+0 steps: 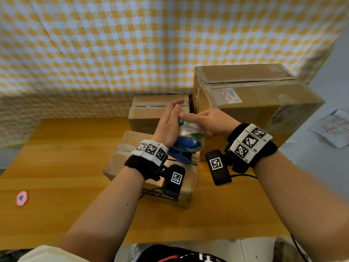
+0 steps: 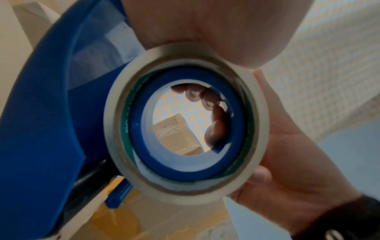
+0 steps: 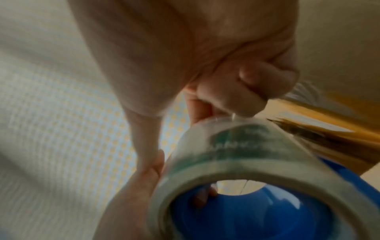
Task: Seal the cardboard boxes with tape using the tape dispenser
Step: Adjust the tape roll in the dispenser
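Observation:
I hold a roll of clear tape (image 1: 190, 138) on its blue tape dispenser (image 1: 179, 157) just above the small near cardboard box (image 1: 122, 157). My left hand (image 1: 168, 125) lies against the roll's left side. Its forefinger points straight up, and other fingers show curled behind the core in the left wrist view. My right hand (image 1: 209, 121) sits on top of the roll (image 3: 236, 146) with the forefinger laid across it and curled fingertips (image 3: 228, 97) pressing into the outer layer of tape. A second small box (image 1: 151, 108) and a large box (image 1: 255, 95) stand behind.
The boxes rest on a wooden table (image 1: 56, 157). A pink sticker (image 1: 22, 198) lies at its left. A yellow checked cloth (image 1: 113, 44) hangs behind. A sheet of paper with red writing (image 1: 336, 127) lies off the table's right edge.

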